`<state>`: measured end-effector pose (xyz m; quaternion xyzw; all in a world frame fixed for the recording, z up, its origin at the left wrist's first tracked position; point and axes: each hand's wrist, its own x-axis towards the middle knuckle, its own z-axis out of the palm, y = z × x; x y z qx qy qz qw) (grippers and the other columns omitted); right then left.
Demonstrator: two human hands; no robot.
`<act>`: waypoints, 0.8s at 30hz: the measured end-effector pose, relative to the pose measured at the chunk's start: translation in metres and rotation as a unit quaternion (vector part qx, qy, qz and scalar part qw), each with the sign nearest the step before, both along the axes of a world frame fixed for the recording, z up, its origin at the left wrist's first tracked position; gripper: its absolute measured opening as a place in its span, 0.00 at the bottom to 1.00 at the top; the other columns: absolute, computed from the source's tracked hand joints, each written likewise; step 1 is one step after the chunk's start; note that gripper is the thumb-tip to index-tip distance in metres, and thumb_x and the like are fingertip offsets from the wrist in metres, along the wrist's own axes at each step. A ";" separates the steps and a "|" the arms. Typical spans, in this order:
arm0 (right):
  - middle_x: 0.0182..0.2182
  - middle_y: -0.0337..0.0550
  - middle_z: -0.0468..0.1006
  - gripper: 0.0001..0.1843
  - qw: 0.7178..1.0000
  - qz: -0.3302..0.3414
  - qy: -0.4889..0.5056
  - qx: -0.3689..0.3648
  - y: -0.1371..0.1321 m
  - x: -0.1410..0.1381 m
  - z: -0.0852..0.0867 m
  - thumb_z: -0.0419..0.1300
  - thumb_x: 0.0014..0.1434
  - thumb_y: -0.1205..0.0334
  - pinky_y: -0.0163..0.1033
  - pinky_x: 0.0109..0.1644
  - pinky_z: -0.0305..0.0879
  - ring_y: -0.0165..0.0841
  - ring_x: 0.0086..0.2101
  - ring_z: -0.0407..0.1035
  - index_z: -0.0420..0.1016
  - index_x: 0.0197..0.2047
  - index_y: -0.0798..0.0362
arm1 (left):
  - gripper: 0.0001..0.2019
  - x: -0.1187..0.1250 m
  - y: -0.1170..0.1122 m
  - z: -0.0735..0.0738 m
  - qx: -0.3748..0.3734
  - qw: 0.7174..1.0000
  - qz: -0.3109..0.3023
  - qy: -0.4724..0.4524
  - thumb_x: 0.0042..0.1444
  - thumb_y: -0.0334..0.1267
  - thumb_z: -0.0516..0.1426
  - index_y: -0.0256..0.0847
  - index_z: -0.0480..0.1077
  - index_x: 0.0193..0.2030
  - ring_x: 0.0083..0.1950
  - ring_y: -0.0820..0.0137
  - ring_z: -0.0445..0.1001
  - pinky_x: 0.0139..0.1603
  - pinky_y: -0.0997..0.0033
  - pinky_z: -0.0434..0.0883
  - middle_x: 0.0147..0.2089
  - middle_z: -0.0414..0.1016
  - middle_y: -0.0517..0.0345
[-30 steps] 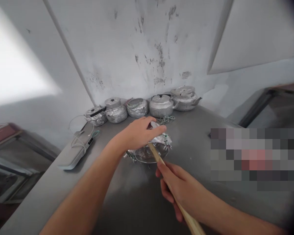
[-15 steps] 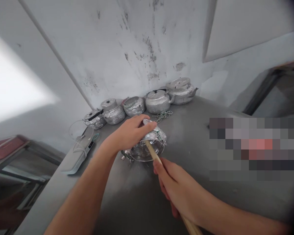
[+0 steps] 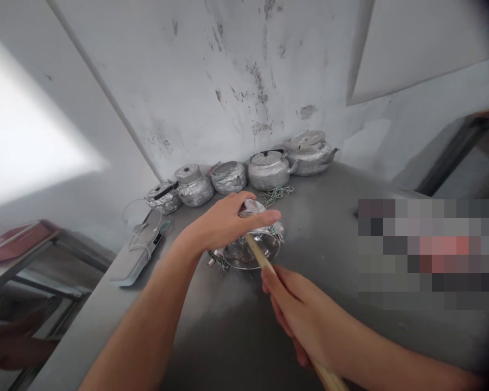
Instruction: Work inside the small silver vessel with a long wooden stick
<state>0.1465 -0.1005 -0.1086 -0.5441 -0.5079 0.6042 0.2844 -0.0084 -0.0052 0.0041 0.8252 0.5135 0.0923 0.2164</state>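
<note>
My left hand (image 3: pixel 228 224) lies over a small hammered aluminium pot (image 3: pixel 252 247) tipped on its side on the grey metal table (image 3: pixel 334 217), fingers wrapped across its top. Its open mouth faces me. My right hand (image 3: pixel 299 315) is closed round a wooden stick (image 3: pixel 257 255) whose far end reaches into the pot's mouth. A green-and-white cord (image 3: pixel 218 259) hangs from the pot's left side.
A row of small aluminium kettles and pots (image 3: pixel 264 169) stands along the stained white wall. A beaded chain (image 3: pixel 280 193) lies in front of them. A flat grey device with a white cable (image 3: pixel 136 255) sits at the table's left edge. A blurred patch covers the right.
The view has shifted slightly; both hands keep their hold on the pot and the stick. The stick's tip stays in the pot's mouth.
</note>
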 end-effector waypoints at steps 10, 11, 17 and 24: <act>0.17 0.28 0.62 0.24 1.000 0.015 0.013 -0.013 0.002 0.001 0.007 0.40 0.72 0.45 0.26 0.09 0.54 0.22 0.09 0.55 0.67 0.37 0.50 | 0.40 0.001 0.000 0.002 0.006 1.000 -0.013 -0.001 0.58 0.70 0.51 0.51 0.59 0.71 0.69 0.49 0.60 0.64 0.56 0.63 0.73 0.57 0.54; 0.17 0.28 0.62 0.24 1.000 0.012 0.015 -0.010 0.002 0.002 0.006 0.40 0.73 0.45 0.26 0.09 0.54 0.21 0.09 0.56 0.67 0.37 0.50 | 0.40 0.000 0.000 0.002 0.005 1.000 -0.013 -0.002 0.58 0.70 0.51 0.51 0.59 0.71 0.70 0.49 0.60 0.65 0.55 0.63 0.73 0.57 0.55; 0.16 0.28 0.60 0.23 1.000 0.016 0.004 -0.017 0.002 0.002 0.009 0.41 0.73 0.46 0.26 0.09 0.53 0.22 0.09 0.55 0.67 0.36 0.50 | 0.42 -0.001 0.001 0.001 -0.005 1.000 -0.004 -0.002 0.56 0.72 0.51 0.52 0.57 0.71 0.70 0.49 0.59 0.65 0.54 0.63 0.74 0.55 0.56; 0.16 0.28 0.60 0.23 1.000 0.009 -0.004 -0.026 0.001 0.001 0.013 0.40 0.73 0.46 0.26 0.10 0.54 0.22 0.09 0.54 0.66 0.35 0.50 | 0.44 0.000 0.001 0.001 -0.007 1.000 0.000 0.000 0.55 0.74 0.50 0.50 0.57 0.72 0.71 0.49 0.58 0.66 0.55 0.62 0.74 0.54 0.55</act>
